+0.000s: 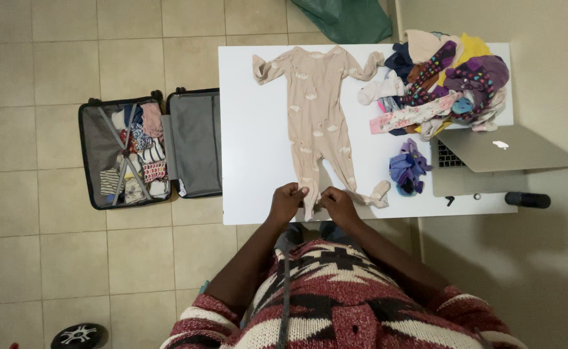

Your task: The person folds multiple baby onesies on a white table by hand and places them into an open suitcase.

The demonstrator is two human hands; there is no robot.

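a: sleepsuit (315,110), the beige one, lay flat on the white table (251,161), feet toward us at six o'clock.

b: we had both hands on one foot of it: left hand (287,201) and right hand (338,205) pinched shut on the cloth at the near edge.

a: the clothes pile (442,81) sat at two o'clock, laptop (497,155) at three, open suitcase (148,148) on the floor at nine.
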